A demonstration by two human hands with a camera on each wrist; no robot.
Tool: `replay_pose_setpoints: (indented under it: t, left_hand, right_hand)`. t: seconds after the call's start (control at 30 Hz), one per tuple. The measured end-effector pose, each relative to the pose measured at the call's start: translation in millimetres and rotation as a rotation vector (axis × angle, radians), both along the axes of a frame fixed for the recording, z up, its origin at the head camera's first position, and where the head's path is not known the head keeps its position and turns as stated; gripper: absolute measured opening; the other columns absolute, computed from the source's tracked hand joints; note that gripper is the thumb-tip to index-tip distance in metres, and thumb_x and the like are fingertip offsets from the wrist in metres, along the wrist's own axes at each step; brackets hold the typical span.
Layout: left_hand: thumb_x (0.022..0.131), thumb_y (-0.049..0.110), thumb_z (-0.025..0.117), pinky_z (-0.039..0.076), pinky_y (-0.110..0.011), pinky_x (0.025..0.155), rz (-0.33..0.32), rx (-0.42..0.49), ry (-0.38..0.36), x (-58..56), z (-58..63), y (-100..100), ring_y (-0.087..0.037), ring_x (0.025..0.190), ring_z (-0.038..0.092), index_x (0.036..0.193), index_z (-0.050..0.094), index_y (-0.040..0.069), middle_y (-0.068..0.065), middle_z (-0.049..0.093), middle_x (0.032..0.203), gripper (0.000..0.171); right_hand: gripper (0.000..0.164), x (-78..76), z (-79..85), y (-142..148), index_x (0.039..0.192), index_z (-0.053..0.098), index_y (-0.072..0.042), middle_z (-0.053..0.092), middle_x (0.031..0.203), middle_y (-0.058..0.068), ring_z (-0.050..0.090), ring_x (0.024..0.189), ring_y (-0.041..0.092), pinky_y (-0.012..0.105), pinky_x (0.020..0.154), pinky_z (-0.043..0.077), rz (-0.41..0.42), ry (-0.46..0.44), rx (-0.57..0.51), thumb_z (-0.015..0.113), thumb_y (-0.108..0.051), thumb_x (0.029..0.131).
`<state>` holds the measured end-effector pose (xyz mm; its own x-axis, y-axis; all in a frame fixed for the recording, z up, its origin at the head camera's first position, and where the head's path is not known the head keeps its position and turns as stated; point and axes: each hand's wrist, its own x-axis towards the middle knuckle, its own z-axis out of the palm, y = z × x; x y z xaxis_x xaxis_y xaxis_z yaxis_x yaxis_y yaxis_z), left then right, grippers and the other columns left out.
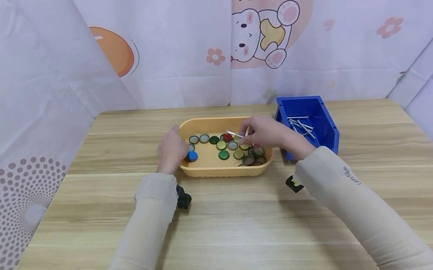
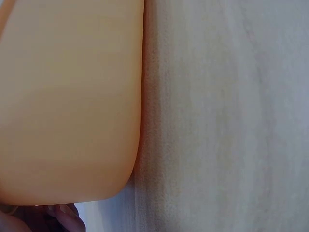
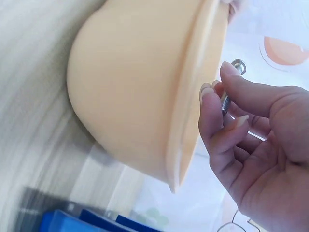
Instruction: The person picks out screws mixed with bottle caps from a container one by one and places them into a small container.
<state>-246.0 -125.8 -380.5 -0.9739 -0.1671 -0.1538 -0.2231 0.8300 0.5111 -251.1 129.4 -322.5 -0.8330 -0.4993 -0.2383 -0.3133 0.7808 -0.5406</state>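
An orange oval plastic tray (image 1: 221,171) holds loose bottle caps, among them a blue cap (image 1: 192,156), a red cap (image 1: 227,137) and a green cap (image 1: 223,155). My left hand (image 1: 173,150) grips the tray's left end; its fingers show past the tray wall (image 2: 72,106) in the left wrist view. Over the tray's right side, my right hand (image 1: 263,133) pinches a silver bolt (image 1: 234,133) between thumb and fingers. The bolt's round head (image 3: 238,66) and threaded shank stand out in the right wrist view.
A blue bin (image 1: 332,124) with several silver bolts (image 1: 301,126) inside stands just right of the tray, partly behind my right forearm. Behind the wooden table (image 1: 229,233) hangs a printed curtain (image 1: 170,36).
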Motion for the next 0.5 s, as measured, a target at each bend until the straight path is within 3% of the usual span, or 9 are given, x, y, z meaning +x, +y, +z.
replay_pose_setpoints:
  t: [0.5]
  left_hand:
    - [0.092, 0.010, 0.055, 0.051, -0.046, 0.080, 0.000, 0.007, 0.004, -0.2, -1.2, -1, -0.035, 0.101, 0.063, 0.146, 0.043, 0.010, -0.018, 0.061, 0.131, 0.055]
  right_hand:
    - [0.015, -6.7, 11.4, 36, 0.103, 0.067, -0.005, 0.070, 0.092, 0.015, 0.065, 0.067, 0.017, 0.031, 0.062, 0.055, -0.112, 0.054, -0.017, 0.064, -0.018, 0.095]
